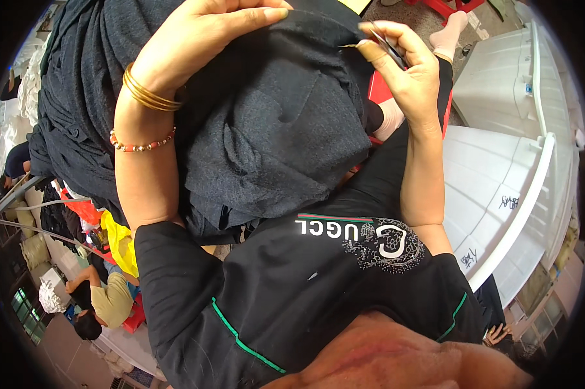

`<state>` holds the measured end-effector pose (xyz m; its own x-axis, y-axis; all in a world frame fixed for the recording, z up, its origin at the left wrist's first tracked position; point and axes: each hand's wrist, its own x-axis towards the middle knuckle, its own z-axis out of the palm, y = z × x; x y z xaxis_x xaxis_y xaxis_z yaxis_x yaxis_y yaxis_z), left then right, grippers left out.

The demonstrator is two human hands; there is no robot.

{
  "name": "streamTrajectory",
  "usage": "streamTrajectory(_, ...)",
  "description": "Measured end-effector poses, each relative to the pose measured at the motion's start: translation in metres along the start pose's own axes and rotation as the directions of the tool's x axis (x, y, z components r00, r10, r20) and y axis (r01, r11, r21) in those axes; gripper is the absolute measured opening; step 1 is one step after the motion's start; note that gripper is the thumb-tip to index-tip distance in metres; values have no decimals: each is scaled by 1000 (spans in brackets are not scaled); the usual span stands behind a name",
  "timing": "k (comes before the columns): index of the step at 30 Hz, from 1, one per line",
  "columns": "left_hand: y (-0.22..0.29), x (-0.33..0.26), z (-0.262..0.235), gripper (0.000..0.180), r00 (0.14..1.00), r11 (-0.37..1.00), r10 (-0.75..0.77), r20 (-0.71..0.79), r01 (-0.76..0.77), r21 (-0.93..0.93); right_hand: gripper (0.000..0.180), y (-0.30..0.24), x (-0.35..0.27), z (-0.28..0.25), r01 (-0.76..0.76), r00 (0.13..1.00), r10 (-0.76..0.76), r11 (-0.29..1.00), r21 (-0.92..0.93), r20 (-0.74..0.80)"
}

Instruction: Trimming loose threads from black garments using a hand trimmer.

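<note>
Dark grey garments (273, 129), soft and heaped, cover my lap and spread to the left. My left hand (208, 32), partly cut off by the top edge, has thumb and fingers pinched together at a fold of the dark cloth. Across the heap, my right hand (414, 74) is closed around small dark metal snips (388, 48), whose handle end is hidden in the palm. A tan wrap (370, 52) covers the right thumb. Beside its tip sticks out a short thread-like wisp (349, 46).
White plastic bins (493, 194) stand close on my right. A red stool (378, 87) shows partly beyond the cloth. At left are a yellow cloth (119, 243), metal bars (40, 223) and a seated person (108, 298). Another person's hand (498, 334) shows at lower right.
</note>
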<state>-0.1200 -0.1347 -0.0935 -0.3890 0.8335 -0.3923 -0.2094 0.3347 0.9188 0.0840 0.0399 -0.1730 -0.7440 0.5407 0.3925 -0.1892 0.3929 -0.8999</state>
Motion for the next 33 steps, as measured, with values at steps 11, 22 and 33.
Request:
streamTrajectory(11,-30,35,-9,18,438,620,770,464,-686,-381,39,-14,17,31,335,924,-309,938,-91,226)
streamTrajectory(22,-5,2,-1,21,926,902,333,175,-368,227,31,-15,19,25,331,940,-304,924,-192,157)
streamTrajectory(33,55,-81,7,68,898,-83,-68,436,-440,894,37,28,-39,-42,-51,998,49,998,-48,-49)
